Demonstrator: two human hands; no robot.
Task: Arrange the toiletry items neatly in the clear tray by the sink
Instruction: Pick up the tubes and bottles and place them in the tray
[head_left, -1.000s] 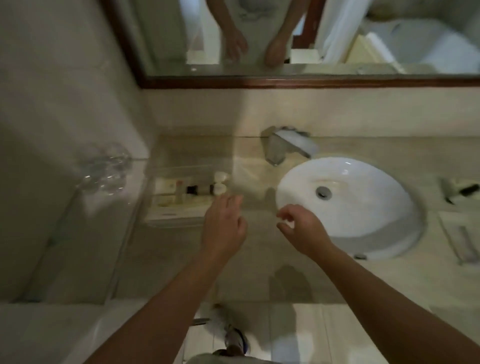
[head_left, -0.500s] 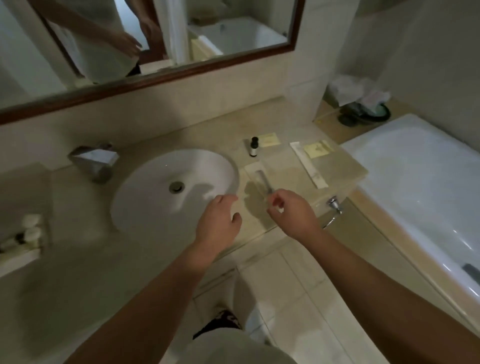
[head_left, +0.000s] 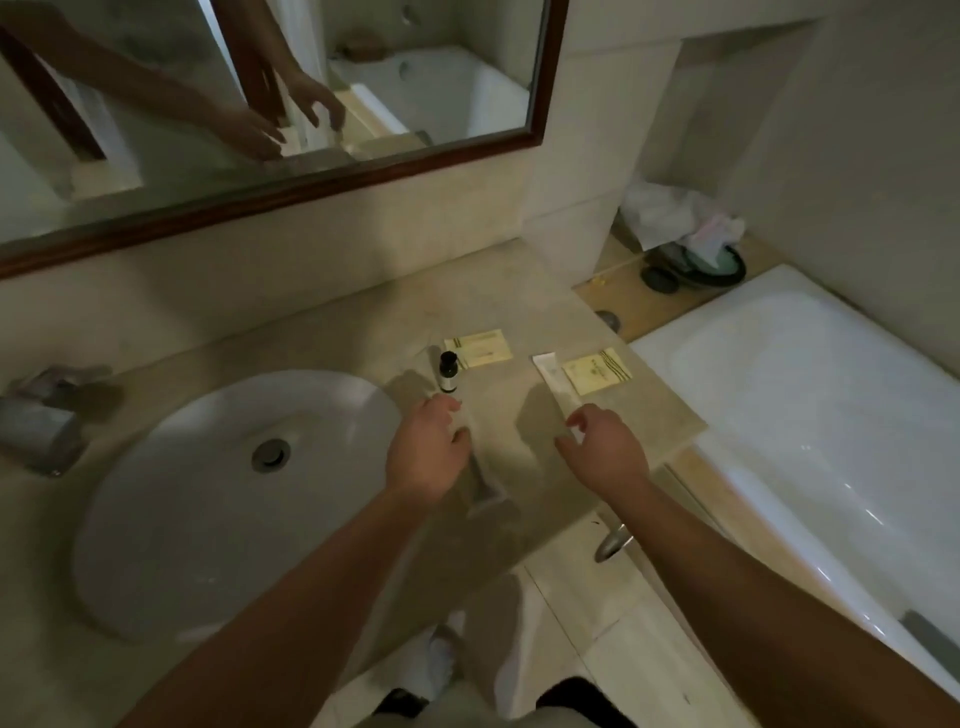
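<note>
On the counter right of the sink stands a small bottle with a black cap (head_left: 448, 371). Behind it lies a pale yellow packet (head_left: 480, 347). Further right lie a long white tube (head_left: 557, 381) and a second yellow packet (head_left: 597, 370). A flat clear sachet (head_left: 485, 486) lies under my left hand (head_left: 428, 449), which hovers just below the bottle with fingers apart. My right hand (head_left: 605, 449) hovers open over the near end of the white tube. Neither hand holds anything. The clear tray is out of view.
The white sink basin (head_left: 208, 499) fills the left, with the tap (head_left: 44, 415) at its far left. A mirror (head_left: 270, 104) hangs above. A white bathtub (head_left: 831, 441) borders the counter's right edge. A bin with crumpled paper (head_left: 685, 244) sits in the corner.
The view has swung right, from the tray on the left of the sink to the counter on its right. Both hands have moved forward over the bottle, sachet and tube.
</note>
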